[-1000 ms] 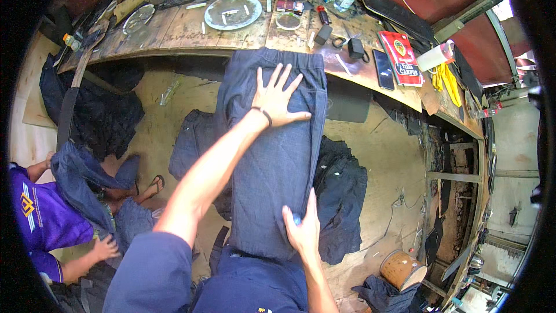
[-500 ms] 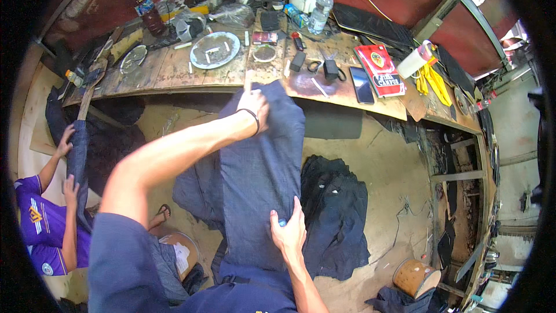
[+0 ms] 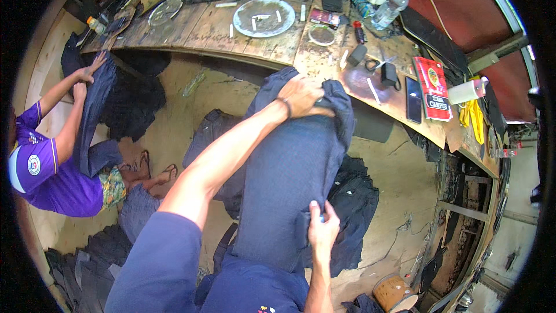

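A dark blue denim trouser leg (image 3: 281, 168) stretches from my lap up to the front edge of the workbench. At its far end my left hand (image 3: 304, 97) is closed on the cloth, thumb toward the right. Lower down, my right hand (image 3: 323, 233) pinches the right edge of the leg between thumb and fingers. A small blue thing shows between those fingers, mostly hidden. Behind the leg, more dark garments (image 3: 353, 214) lie on the floor.
The wooden workbench (image 3: 191, 32) carries a plate (image 3: 263, 17) with chalk pieces, a phone (image 3: 413, 99), a red book (image 3: 433, 90) and a water bottle (image 3: 392, 8). At left, a person in purple (image 3: 69, 168) handles another denim piece (image 3: 92, 116). A round wooden stool (image 3: 395, 293) stands lower right.
My view has swung left, so the bench appears farther right. My left hand has gone from a pointing finger on the cloth to a grip at its far end. The co-worker's hands moved up their denim.
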`<act>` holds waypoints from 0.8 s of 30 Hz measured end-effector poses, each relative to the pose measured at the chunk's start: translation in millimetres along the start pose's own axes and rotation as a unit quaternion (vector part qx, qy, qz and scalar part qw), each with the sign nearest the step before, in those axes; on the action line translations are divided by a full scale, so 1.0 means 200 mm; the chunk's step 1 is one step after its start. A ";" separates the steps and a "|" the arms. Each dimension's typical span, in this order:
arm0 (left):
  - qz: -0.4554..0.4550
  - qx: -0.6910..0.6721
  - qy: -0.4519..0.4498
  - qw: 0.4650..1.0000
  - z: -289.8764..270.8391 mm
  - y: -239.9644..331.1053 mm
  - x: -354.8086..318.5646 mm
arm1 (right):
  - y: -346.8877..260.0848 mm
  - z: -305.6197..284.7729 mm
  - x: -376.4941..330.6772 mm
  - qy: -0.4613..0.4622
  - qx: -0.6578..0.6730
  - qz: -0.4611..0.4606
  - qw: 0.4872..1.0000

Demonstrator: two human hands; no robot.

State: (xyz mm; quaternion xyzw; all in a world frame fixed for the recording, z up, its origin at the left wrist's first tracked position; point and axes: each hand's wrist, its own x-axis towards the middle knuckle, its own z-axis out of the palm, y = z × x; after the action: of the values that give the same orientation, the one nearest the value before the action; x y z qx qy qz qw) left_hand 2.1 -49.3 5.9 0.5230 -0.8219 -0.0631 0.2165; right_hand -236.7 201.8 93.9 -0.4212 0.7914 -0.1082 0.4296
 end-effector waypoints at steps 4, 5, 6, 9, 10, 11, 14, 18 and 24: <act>-0.059 -0.044 -0.008 0.997 0.04 -0.10 0.21 | -0.09 0.09 0.05 0.188 0.034 -0.222 0.956; -0.060 -0.044 -0.040 0.996 0.05 -0.12 0.24 | -0.10 0.13 0.04 0.166 -0.001 -0.347 0.923; -0.067 -0.041 -0.053 0.996 0.06 -0.13 0.26 | -0.10 0.16 0.03 0.121 -0.100 -0.429 0.890; -0.065 -0.018 -0.064 0.996 0.04 -0.13 0.28 | -0.16 0.26 0.00 0.052 -0.282 -0.586 0.758; -0.074 -0.021 -0.059 0.995 0.04 -0.13 0.28 | -0.22 0.27 0.02 0.077 -0.252 -0.629 0.731; -0.087 -0.034 -0.077 0.993 0.03 -0.12 0.27 | -0.28 0.29 0.05 0.041 -0.239 -0.613 0.752; -0.063 -0.041 -0.053 0.996 0.01 -0.13 0.27 | -0.57 0.31 0.28 0.009 -0.156 -0.660 0.735; -0.054 -0.026 -0.044 0.997 0.04 -0.19 0.28 | -0.68 0.44 0.62 0.047 -0.166 -0.622 0.764; -0.055 0.029 -0.020 0.998 0.10 -0.22 0.29 | 0.20 0.48 -0.08 -0.058 -0.234 -0.540 0.806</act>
State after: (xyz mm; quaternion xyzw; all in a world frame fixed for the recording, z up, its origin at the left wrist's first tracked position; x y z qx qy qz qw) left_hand 8.7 -122.9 -10.2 0.5717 -0.7979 -0.0614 0.1809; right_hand -182.4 257.0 22.9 -0.8738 0.4112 -0.1101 0.2350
